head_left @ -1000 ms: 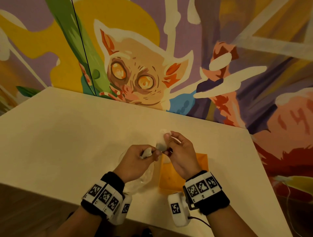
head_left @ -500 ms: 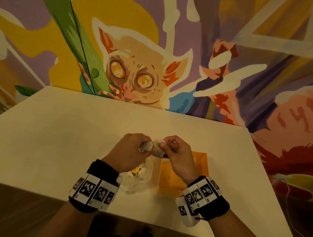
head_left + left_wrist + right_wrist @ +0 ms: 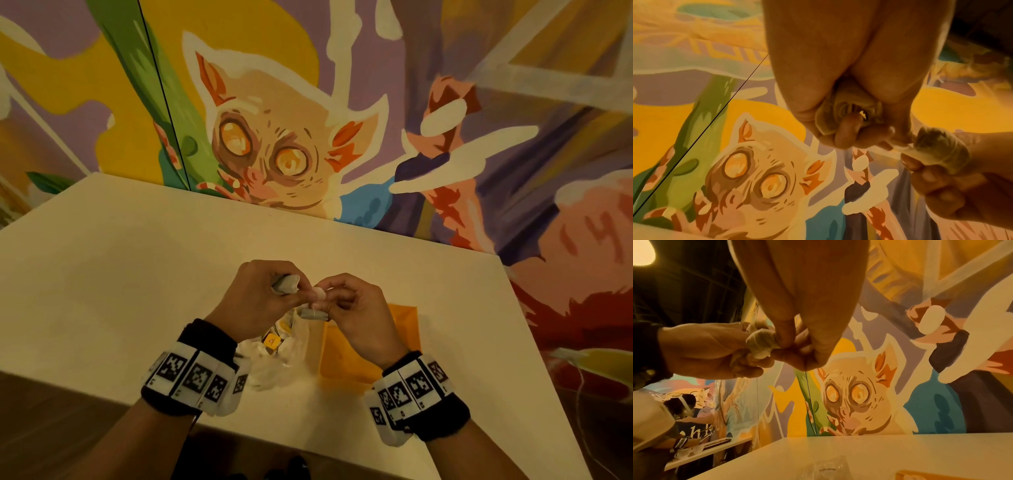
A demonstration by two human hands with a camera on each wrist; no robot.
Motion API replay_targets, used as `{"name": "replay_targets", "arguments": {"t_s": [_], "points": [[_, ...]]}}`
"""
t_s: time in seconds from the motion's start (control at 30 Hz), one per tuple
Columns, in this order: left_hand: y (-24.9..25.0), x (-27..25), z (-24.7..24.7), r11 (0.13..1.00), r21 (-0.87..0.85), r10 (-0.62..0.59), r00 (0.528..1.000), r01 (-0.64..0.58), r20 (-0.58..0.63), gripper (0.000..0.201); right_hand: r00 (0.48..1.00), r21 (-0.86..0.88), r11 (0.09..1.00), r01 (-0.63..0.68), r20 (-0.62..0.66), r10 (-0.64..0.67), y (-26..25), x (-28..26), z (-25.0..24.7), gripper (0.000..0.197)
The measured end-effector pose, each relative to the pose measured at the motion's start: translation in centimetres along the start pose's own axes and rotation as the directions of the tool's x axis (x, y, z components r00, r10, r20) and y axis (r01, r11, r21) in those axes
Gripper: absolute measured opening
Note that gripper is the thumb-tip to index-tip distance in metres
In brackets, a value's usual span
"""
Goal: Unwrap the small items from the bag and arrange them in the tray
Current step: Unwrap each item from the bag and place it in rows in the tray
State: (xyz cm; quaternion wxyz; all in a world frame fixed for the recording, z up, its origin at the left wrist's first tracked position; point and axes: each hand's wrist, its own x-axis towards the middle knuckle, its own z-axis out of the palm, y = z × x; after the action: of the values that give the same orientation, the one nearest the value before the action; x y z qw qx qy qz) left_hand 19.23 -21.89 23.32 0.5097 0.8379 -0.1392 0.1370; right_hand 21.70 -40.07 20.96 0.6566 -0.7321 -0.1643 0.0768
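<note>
Keep left hand (image 3: 263, 301) clamped on wrapper (image 3: 286, 284); keep right hand (image 3: 356, 308) pinching item (image 3: 319, 294). Pull apart gently above tray (image 3: 404, 318), near table's front edge.

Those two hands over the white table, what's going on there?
A person is unwrapping a small wrapped item held up between both hands. The left hand grips crumpled wrapper while the right hand pinches the other end. Below them on the table, a clear plastic bag lies beside an orange tray.
</note>
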Motion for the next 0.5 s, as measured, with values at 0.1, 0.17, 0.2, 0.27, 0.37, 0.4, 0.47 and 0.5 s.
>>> {"name": "replay_targets", "arguments": {"t_s": [0.1,0.17,0.2,0.27,0.37,0.4,0.47,0.5], "points": [[-0.19,-0.07,0.24,0.998,-0.047,-0.029,1.000,0.029,-0.009,0.013,1.000,0.013,1.000,-0.023,0.019,0.023,-0.05,-0.13,-0.23,0.014],[-0.36,-0.15,0.45,0.998,-0.061,-0.037,0.999,0.034,-0.034,0.013,0.996,0.082,0.994,-0.079,0.055,0.075,-0.36,-0.31,-0.30,0.011],[-0.41,-0.18,0.58,0.997,-0.064,-0.054,0.998,0.051,-0.043,0.013,0.990,0.128,0.984,-0.126,0.079,0.117,-0.50,-0.40,-0.30,0.016],[-0.49,-0.21,0.73,0.992,-0.072,-0.108,0.993,0.104,-0.053,0.014,0.978,0.176,0.966,-0.189,0.118,0.170,-0.63,-0.49,-0.27,0.023],[-0.59,-0.16,0.80,0.989,-0.045,-0.141,0.988,0.139,-0.057,0.007,0.979,0.140,0.974,-0.180,0.126,0.163,-0.30,-0.57,-0.25,0.029],[-0.67,-0.13,0.77,0.988,-0.043,-0.148,0.988,0.146,-0.045,0.004,0.979,0.135,0.975,-0.175,0.130,0.157,-0.22,-0.63,-0.26,0.031],[-0.85,-0.07,0.66,0.983,-0.048,-0.179,0.984,0.179,0.005,0.004,0.980,0.130,0.977,-0.169,0.130,0.152,-0.02,-0.77,-0.36,0.034],[-1.03,-0.05,0.65,0.980,-0.045,-0.193,0.981,0.195,0.032,0.004,0.981,0.116,0.980,-0.164,0.127,0.149,0.06,-0.82,-0.42,0.035]]}}
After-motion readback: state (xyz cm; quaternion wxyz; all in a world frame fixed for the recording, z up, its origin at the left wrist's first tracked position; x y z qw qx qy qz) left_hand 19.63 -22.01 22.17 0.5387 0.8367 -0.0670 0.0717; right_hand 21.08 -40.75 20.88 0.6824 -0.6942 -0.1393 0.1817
